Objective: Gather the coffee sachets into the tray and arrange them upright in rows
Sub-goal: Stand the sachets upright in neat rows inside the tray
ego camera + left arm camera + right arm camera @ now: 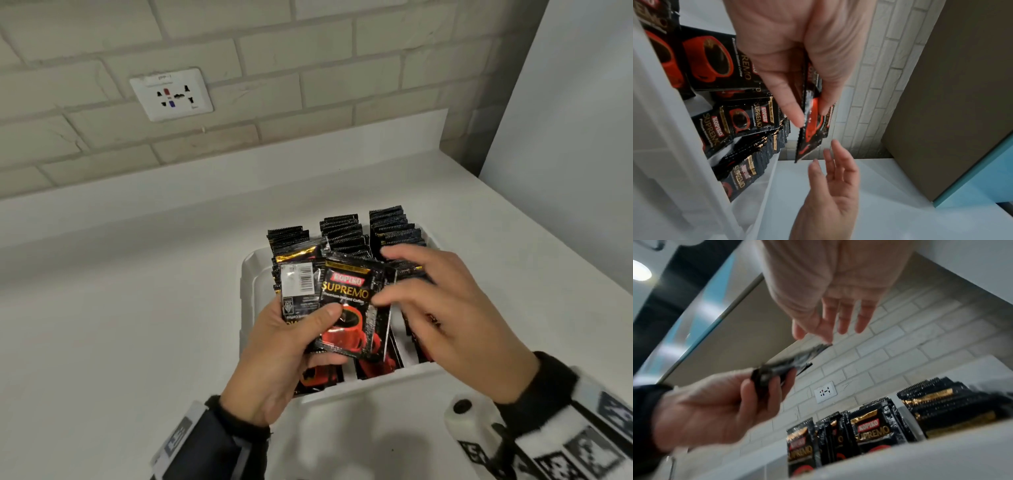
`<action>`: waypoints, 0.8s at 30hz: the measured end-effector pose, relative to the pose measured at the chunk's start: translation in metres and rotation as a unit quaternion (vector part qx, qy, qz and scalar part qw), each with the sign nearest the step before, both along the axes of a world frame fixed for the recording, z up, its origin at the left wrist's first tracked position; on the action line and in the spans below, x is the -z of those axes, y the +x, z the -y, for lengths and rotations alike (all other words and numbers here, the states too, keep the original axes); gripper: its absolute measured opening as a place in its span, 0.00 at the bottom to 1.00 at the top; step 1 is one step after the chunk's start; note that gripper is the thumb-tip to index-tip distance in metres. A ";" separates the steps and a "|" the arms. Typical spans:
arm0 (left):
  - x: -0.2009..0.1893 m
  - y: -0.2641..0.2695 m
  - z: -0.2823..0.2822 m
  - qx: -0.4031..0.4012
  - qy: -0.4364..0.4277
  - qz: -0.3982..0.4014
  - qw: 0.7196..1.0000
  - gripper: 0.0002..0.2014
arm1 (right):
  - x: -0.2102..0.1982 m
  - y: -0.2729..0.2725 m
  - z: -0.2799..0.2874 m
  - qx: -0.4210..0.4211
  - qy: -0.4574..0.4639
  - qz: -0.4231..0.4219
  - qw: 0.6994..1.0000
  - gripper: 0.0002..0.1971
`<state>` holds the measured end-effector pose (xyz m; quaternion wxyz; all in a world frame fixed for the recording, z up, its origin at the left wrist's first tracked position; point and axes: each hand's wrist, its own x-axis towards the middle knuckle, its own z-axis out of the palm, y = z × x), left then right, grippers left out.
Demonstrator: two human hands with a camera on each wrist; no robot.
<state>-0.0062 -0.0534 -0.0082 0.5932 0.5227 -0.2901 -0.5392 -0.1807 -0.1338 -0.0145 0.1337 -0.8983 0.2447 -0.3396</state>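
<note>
Coffee sachets stand in rows in the white tray near the counter's back right corner. My left hand grips a few sachets above it. My right hand is open, fingers spread, just beside them.

White counter, brick-tiled wall, white wall socket

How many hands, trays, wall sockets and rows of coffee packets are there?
Hands: 2, the left hand gripping sachets and the right hand holding nothing
Tray: 1
Wall socket: 1
Rows standing in the tray: 3
Total: 7
</note>
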 end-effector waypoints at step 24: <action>-0.010 0.073 -0.026 -0.170 -0.115 0.155 0.966 0.39 | -0.066 0.074 0.031 -0.037 0.231 -0.194 0.953 0.12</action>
